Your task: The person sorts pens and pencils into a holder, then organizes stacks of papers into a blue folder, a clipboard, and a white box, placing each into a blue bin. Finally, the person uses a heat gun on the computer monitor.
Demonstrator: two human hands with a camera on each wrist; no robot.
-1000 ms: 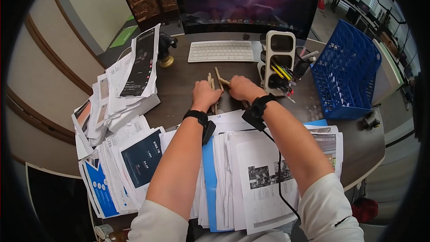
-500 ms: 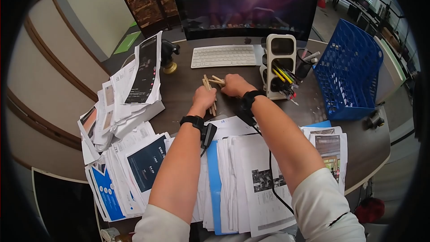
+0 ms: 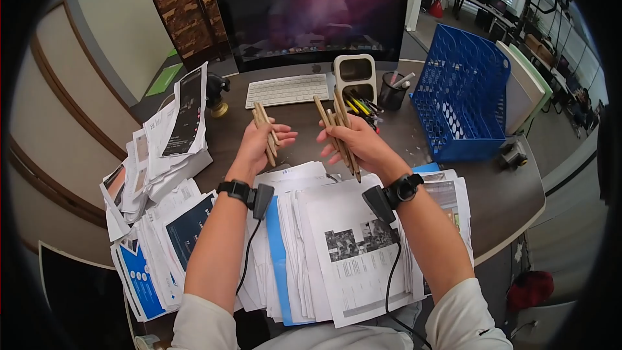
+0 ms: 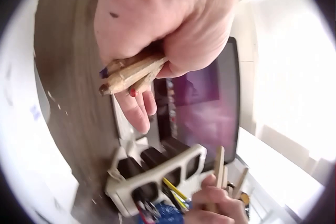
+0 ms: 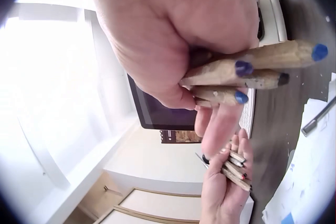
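In the head view my left hand [image 3: 254, 144] grips a small bundle of wooden colored pencils [image 3: 262, 131] between thumb and palm, its other fingers extended. Blue, dark and red tips show on those pencils [image 4: 131, 77] in the left wrist view. My right hand [image 3: 363, 141] holds a thicker bundle of colored pencils [image 3: 343, 146], thumb across them. From the right wrist, several pencils [image 5: 218, 71] show blue, purple-blue and black tips below the palm. Both hands are raised over the desk, apart, in front of the keyboard [image 3: 288, 89].
Behind stand a monitor [image 3: 311, 19], a beige organizer [image 3: 356, 68] with pens and a mesh pen cup [image 3: 392, 96]. A blue file rack [image 3: 460, 91] is at the right. Paper stacks [image 3: 356, 279] line the near edge, with more papers [image 3: 159, 155] at the left. Cables hang from both wrist cameras.
Both hands have lifted from the desk, drawn nearer and moved apart, carrying the pencils they were gathering. The head view has shifted to the right.
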